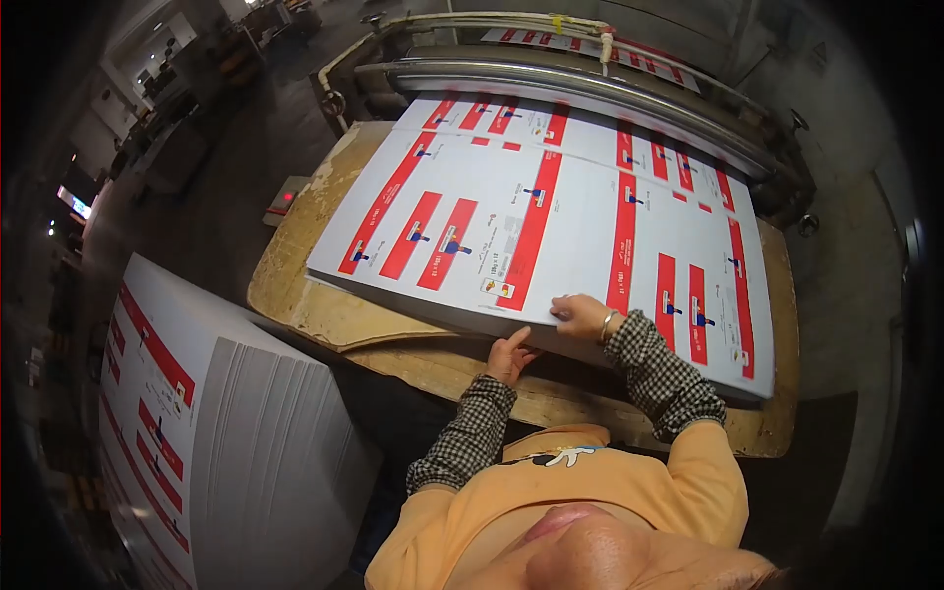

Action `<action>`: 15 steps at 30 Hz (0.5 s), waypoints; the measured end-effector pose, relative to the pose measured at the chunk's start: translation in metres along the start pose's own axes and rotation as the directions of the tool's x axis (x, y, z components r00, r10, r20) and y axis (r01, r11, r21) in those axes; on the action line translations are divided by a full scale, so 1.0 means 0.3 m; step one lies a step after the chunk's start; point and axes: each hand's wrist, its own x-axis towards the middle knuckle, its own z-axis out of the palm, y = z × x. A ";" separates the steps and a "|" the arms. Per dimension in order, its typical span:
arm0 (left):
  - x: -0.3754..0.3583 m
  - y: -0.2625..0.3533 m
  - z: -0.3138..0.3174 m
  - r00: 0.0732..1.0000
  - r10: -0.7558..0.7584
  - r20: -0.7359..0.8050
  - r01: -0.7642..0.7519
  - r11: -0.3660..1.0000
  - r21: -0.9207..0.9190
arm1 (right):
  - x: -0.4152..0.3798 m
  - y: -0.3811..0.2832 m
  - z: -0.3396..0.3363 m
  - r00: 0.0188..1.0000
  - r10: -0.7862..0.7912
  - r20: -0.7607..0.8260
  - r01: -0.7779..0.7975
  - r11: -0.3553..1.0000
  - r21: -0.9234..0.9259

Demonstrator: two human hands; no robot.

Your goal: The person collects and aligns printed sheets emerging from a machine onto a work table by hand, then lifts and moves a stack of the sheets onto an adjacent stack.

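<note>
A stack of large white printed sheets point(580, 226) with red bands and small blue figures lies on a worn wooden board in front of me. My right hand point(582, 318), a bracelet at its wrist, has its fingers curled over the near edge of the top sheet, thumb and forefinger pinching it. Lower and to the left, my left hand point(508, 356) is against the stack's front edge, its fingers apart and partly under that edge. Checked sleeve covers run over both forearms.
Behind the stack runs a machine with a long metal roller point(580, 90); more printed sheets point(600, 57) show beyond it. The wooden board point(295, 265) has a curved, worn edge. At lower left stands a tall pile of printed sheets point(265, 433). A small red light point(287, 197) glows beside the board.
</note>
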 end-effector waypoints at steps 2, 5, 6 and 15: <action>0.000 -0.001 0.030 0.995 -0.001 -0.098 -0.006 0.998 -0.067 | -0.016 0.008 -0.055 0.998 0.052 -0.041 -0.042 0.975 0.217; 0.034 -0.013 0.059 0.977 0.008 -0.213 -0.026 0.997 -0.080 | -0.082 -0.083 -0.122 0.966 0.032 -0.257 0.036 0.966 0.256; 0.030 -0.007 0.080 0.968 0.013 -0.250 -0.039 0.994 -0.100 | -0.097 -0.095 -0.119 0.956 0.029 -0.293 0.060 0.955 0.290; -0.009 0.022 0.105 0.917 0.042 -0.397 0.024 0.987 0.161 | -0.040 0.043 0.115 0.980 0.021 -0.196 0.028 0.969 0.245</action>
